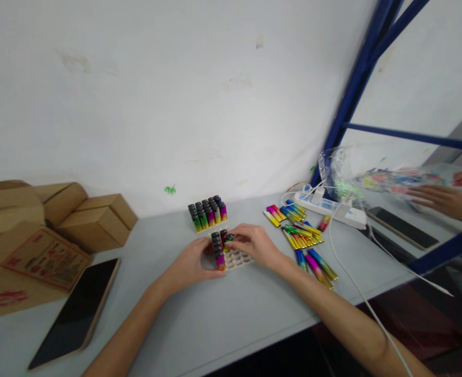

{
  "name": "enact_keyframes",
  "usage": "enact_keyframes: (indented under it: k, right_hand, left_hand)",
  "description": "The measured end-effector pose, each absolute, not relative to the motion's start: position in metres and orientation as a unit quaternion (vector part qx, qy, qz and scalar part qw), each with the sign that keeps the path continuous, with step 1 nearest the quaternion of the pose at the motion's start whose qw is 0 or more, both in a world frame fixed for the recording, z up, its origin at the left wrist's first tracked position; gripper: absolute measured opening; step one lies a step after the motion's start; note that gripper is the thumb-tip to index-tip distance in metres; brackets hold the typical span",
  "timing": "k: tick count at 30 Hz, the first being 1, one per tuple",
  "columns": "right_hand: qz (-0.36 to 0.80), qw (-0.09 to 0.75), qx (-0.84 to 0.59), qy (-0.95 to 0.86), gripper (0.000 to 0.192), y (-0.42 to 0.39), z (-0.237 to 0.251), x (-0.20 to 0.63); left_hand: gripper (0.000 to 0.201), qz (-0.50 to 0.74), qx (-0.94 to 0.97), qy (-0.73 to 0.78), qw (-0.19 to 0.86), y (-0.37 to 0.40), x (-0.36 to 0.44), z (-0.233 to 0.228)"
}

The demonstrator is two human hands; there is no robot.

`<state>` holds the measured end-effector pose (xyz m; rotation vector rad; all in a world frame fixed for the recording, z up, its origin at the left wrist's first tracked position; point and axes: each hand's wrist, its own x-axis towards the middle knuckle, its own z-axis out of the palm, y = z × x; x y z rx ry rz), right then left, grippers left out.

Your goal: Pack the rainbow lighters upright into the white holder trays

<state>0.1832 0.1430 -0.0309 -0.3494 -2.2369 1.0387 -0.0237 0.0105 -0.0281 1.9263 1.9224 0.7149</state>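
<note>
Mid-way through loading lighters upright into the white tray [236,258] on the bench [215,314] — the left hand [191,264] cups the tray's near side, the right hand [254,245] pinches one lighter [229,237] over an empty slot — likely next, a straight push down.

tray [238,259]: far half hidden under the right hand [256,245]; count of sockets could not be told
lighter at the right fingertips [229,237]: mostly covered, colour unclear
left hand [189,264]: its fingertips hidden behind the lighters in the tray
cardboard boxes [38,225]: cut off at 9 o'clock
co-worker's hands [446,201]: blurred, cut off at 3 o'clock
plastic bag [372,175]: contents too blurred to tell
</note>
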Motion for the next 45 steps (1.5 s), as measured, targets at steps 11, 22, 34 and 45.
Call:
enact_keyframes:
  k: [11, 22, 34, 45]
  right_hand:
    - [0.467, 0.292, -0.165, -0.818, 0.024, 0.144, -0.037, 0.175]
    - [0.209, 0.244, -0.174, -0.931, 0.021, 0.136, -0.029, 0.176]
    - [0.08, 0.142, -0.444, -0.881, 0.03, 0.197, -0.028, 0.22]
    - [0.045, 0.168, -0.483, -0.858, 0.034, 0.197, -0.037, 0.216]
  left_hand:
    - [0.051, 0.251, 0.673, 0.68, 0.15, 0.012, -0.025, -0.031]
    - [0.049, 0.26, 0.67, 0.68, 0.145, 0.012, -0.027, -0.034]
    - [0.053, 0.264, 0.665, 0.68, 0.162, 0.012, -0.026, -0.029]
    - [0.049, 0.263, 0.674, 0.675, 0.146, 0.011, -0.025, -0.029]
